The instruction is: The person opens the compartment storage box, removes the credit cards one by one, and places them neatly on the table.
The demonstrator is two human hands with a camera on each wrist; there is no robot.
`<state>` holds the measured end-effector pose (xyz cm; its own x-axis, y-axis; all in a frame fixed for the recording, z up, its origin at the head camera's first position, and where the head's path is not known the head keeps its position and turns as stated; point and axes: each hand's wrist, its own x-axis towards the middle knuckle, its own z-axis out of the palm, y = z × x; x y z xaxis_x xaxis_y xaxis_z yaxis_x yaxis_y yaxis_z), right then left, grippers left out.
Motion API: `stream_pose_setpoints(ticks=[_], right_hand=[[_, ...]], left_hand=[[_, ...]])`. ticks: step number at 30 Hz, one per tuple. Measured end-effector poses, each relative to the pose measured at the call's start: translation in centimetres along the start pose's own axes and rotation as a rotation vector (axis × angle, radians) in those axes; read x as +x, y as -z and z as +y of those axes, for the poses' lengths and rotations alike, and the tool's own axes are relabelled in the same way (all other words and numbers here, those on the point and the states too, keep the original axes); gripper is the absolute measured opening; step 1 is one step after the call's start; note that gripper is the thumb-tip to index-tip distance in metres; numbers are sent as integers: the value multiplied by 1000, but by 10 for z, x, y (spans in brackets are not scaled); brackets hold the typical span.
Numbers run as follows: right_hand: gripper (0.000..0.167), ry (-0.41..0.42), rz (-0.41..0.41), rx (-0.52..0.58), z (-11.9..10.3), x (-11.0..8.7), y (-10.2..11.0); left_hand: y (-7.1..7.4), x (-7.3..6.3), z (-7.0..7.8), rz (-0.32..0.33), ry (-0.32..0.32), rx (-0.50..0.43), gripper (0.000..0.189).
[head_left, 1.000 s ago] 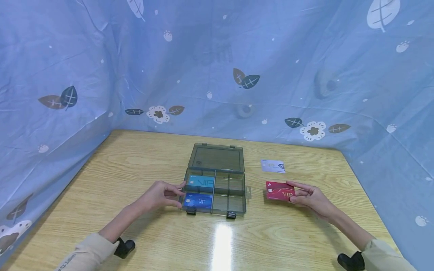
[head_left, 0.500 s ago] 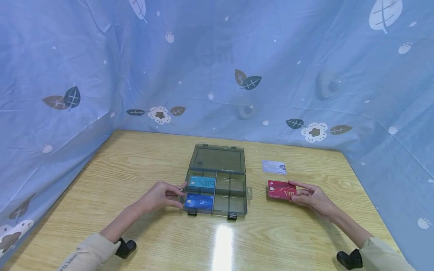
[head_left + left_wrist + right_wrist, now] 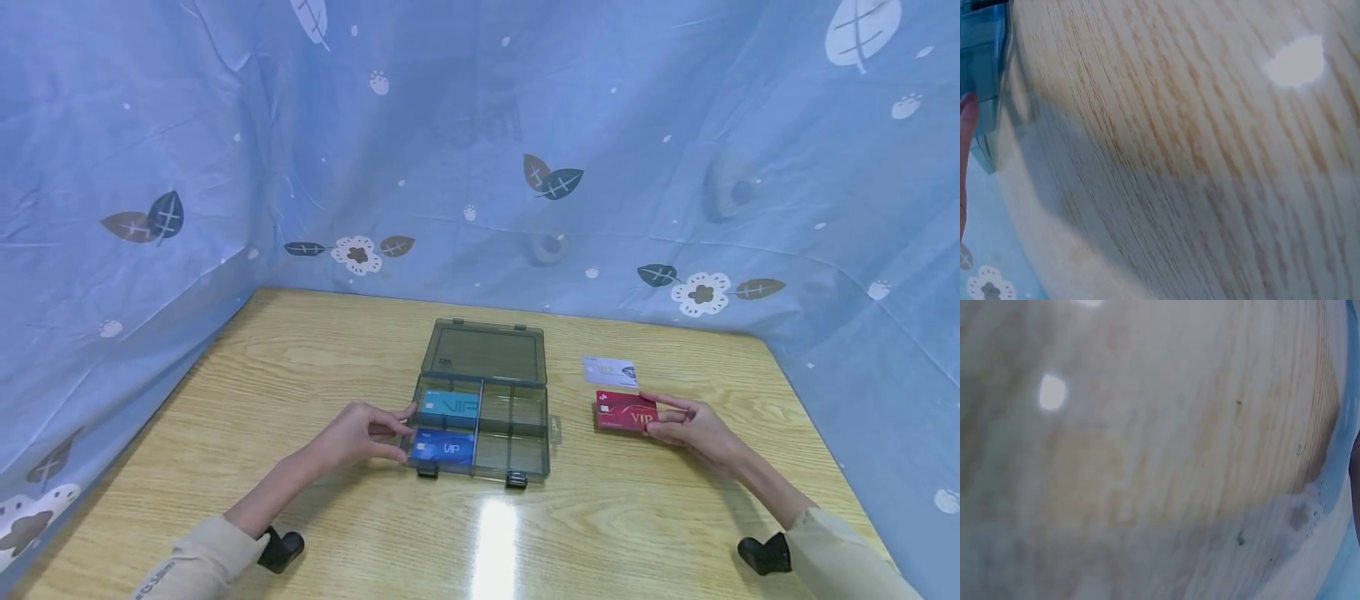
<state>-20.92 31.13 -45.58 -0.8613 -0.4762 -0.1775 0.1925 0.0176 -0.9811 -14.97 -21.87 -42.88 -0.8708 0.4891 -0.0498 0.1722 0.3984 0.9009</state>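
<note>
Fingers of the right hand pinch the red VIP card at its right edge, just nearer than the silver VIP card on the wooden table. The left hand, fingers relaxed, touches the left side of the open compartment box, which holds a teal VIP card and a blue VIP card.
</note>
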Motion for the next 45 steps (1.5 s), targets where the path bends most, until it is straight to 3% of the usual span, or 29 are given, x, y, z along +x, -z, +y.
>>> stream_pose_setpoints(ticks=[10, 24, 29, 40, 45], right_hand=[[45, -20, -1, 18, -3, 7, 7], [63, -63, 64, -236, -6, 13, 12], [69, -17, 103, -392, -9, 15, 9], [63, 67, 141, -618, -11, 14, 0], [59, 122, 129, -635, -9, 16, -1]], left_hand=[[-1, 3, -1, -6, -5, 4, 34], [-1, 3, 1, -6, 7, 0, 33], [-1, 4, 1, -5, 9, 6, 33], [0, 1, 3, -2, 10, 24, 33], [0, 1, 3, 1, 11, 30, 33]])
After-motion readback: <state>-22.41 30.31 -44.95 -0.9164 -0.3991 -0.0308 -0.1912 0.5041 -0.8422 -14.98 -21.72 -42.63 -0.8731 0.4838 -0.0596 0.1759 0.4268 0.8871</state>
